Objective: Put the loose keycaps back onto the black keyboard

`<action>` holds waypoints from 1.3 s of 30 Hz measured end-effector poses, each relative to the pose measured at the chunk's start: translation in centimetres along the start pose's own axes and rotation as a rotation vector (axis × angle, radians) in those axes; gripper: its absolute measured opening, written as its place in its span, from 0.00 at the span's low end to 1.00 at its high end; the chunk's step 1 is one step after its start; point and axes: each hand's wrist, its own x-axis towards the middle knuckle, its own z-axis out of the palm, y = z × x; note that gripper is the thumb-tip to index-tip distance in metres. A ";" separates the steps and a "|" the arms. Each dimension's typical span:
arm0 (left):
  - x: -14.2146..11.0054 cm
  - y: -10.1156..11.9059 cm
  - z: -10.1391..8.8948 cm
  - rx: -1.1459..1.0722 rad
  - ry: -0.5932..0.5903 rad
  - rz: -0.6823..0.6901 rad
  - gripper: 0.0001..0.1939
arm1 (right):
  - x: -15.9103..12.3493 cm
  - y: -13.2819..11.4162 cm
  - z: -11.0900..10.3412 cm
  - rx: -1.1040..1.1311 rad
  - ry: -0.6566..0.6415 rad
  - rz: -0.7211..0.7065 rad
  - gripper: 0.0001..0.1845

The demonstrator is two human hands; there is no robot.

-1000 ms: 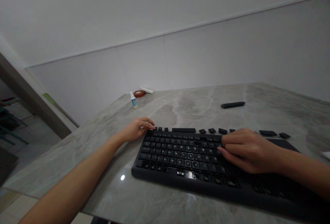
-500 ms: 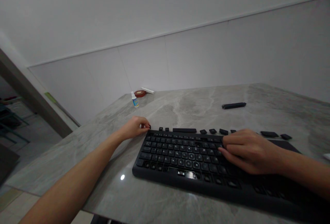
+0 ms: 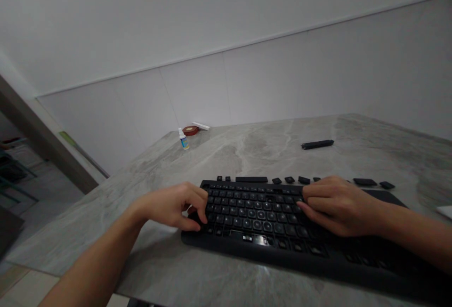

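Note:
A black keyboard (image 3: 247, 252) lies on the marbled grey table, its keys mostly in place. Along its bottom row and at the lower right, several sockets are bare. My left hand (image 3: 180, 206) is at the keyboard's lower left corner, thumb and index finger pinched on a small black keycap, which they mostly hide. My right hand (image 3: 341, 208) rests closed over the right part of the keyboard, fingers curled under; whatever is in them is hidden. Behind the keyboard stands a row of loose keycaps, among them a long space bar (image 3: 251, 179) and two small keycaps (image 3: 223, 178).
A black pen-like tool (image 3: 317, 144) lies farther back on the table. At the far left stand a small white spray bottle (image 3: 184, 140), a reddish-brown object (image 3: 190, 130) and a white strip (image 3: 201, 125) near the wall. A white object (image 3: 445, 211) shows at the right edge.
My left hand has taken the leftmost small keycap from the row behind the keyboard and brought it toward me to the lower left corner. My right hand has stayed in place.

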 end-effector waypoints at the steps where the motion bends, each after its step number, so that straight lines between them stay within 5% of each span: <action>1: 0.0 0.2 0.2 0.005 -0.005 -0.004 0.01 | 0.0 0.0 0.0 0.003 0.000 0.000 0.22; 39: -0.5 1.3 0.7 0.161 -0.001 -0.045 0.11 | -0.1 0.2 0.1 0.013 0.007 -0.008 0.21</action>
